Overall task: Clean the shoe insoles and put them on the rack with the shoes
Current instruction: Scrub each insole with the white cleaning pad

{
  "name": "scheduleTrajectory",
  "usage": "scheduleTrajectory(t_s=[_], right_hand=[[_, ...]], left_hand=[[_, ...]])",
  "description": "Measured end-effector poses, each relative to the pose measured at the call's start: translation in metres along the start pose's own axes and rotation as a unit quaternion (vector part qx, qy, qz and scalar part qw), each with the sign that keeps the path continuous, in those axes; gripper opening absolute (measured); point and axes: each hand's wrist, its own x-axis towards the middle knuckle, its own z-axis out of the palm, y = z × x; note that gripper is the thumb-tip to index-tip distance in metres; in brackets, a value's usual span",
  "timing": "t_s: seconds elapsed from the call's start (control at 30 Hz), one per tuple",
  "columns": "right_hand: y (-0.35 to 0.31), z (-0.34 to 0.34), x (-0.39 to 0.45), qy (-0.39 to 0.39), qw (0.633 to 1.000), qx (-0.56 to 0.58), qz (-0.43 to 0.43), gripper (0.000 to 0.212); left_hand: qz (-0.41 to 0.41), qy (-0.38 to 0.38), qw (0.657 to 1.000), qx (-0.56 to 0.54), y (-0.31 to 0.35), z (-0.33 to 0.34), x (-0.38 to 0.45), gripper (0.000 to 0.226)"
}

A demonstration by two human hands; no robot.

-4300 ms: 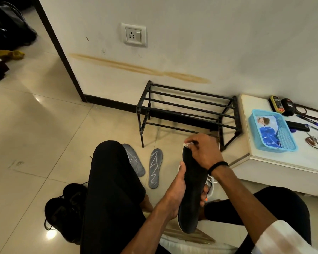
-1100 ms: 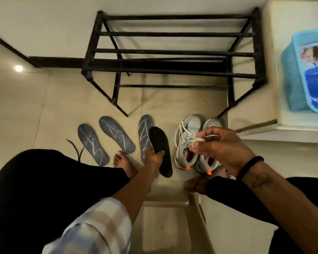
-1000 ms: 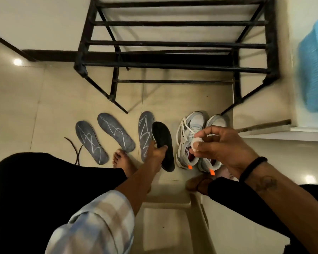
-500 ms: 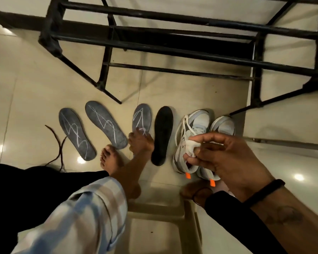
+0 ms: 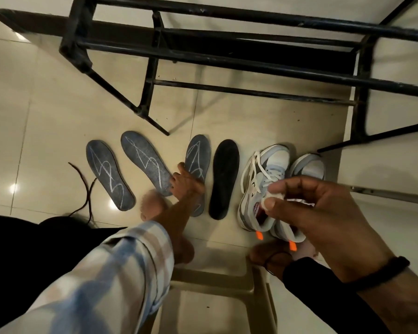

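With our left hand (image 5: 187, 183) pressing a grey insole (image 5: 198, 162) and right hand (image 5: 307, 208) pinching a white wipe (image 5: 274, 197), four insoles lie floor-bound, the rack (image 5: 227, 56) holding nothing visible.

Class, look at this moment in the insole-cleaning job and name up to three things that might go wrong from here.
1. The left hand reaches between two grey insoles; it may pick up the third grey insole and nudge the black insole lying close beside it.
2. The small white wipe pinched in the right hand could slip out, landing on the sneakers below.
3. A loose dark lace trails near the bare foot; it might snag.
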Motion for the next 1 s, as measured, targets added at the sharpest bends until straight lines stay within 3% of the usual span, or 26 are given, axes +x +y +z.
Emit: scheduleTrajectory(t_s=[0.07,0.1,0.17,0.23,0.33,0.5,0.57,0.7,0.8,0.87,0.93,0.97,1.0], right_hand=[[0.001,-0.001,0.002,-0.001,1.000,0.003,-0.002,0.033],[0.002,-0.001,0.003,0.004,1.000,0.009,-0.006,0.036],[0.000,-0.002,0.002,0.014,1.000,0.006,-0.021,0.035],[-0.003,-0.002,0.000,0.018,0.999,0.005,-0.032,0.032],[-0.011,0.000,-0.018,0.023,0.998,0.040,-0.043,0.028],[-0.030,0.002,-0.056,0.038,0.990,0.096,-0.094,0.019],[-0.039,-0.006,-0.069,0.072,0.983,0.120,-0.117,0.019],[-0.064,-0.030,-0.121,0.132,0.947,0.210,-0.207,0.033],[-0.075,-0.040,-0.166,0.119,0.919,0.264,-0.267,0.046],[-0.077,-0.038,-0.195,0.100,0.905,0.290,-0.295,0.046],[-0.073,-0.028,-0.222,0.066,0.901,0.284,-0.322,0.042],[-0.068,-0.021,-0.235,0.047,0.903,0.270,-0.332,0.037],[-0.065,-0.012,-0.247,0.029,0.908,0.249,-0.337,0.031]], left_hand=[[-0.027,0.018,0.999,0.007,-0.001,0.007,0.002,0.073],[-0.059,-0.013,0.998,-0.007,-0.020,0.041,0.019,0.073],[-0.068,-0.115,0.991,-0.031,-0.043,0.101,0.061,0.092],[-0.054,-0.229,0.971,-0.047,-0.014,0.082,0.079,0.089],[0.040,-0.430,0.892,-0.135,0.091,-0.065,0.032,0.054],[0.186,-0.563,0.788,-0.165,0.152,-0.193,-0.019,0.052],[0.256,-0.607,0.725,-0.202,0.175,-0.237,-0.045,0.045],[0.370,-0.602,0.658,-0.260,0.195,-0.331,-0.117,0.054],[0.407,-0.545,0.666,-0.305,0.182,-0.378,-0.166,0.062],[0.401,-0.518,0.666,-0.357,0.164,-0.402,-0.199,0.059],[0.364,-0.474,0.671,-0.438,0.142,-0.421,-0.232,0.032],[0.329,-0.473,0.656,-0.488,0.130,-0.427,-0.247,0.021],[0.276,-0.491,0.631,-0.534,0.117,-0.430,-0.257,0.034]])
